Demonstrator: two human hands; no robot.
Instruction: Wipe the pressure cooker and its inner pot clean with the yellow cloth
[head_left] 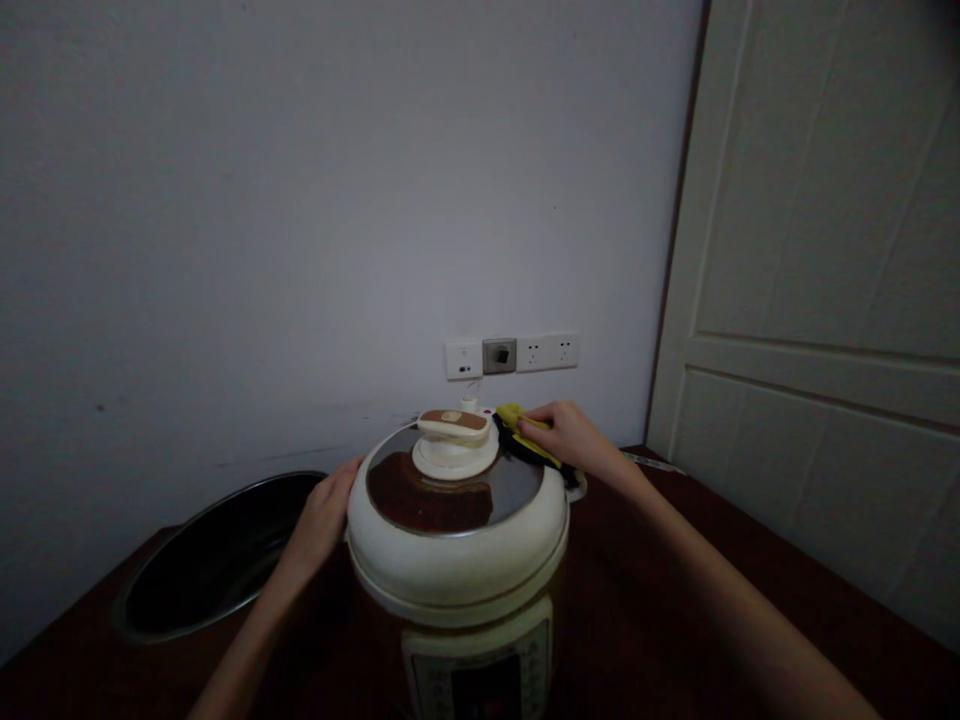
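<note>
A cream electric pressure cooker (457,570) stands in front of me on a dark brown table (652,620). Its lid has a shiny metal top and a cream and brown handle (454,428) in the middle. My left hand (324,515) presses flat against the cooker's left side, fingers stretched along the lid's rim. My right hand (566,438) is closed on a yellow cloth (517,425) and holds it against the far right part of the lid, beside the handle.
A large dark metal inner pot (214,560) lies tilted on the table to the left of the cooker. On the white wall behind are a row of sockets (512,355). A cream door (817,300) fills the right side.
</note>
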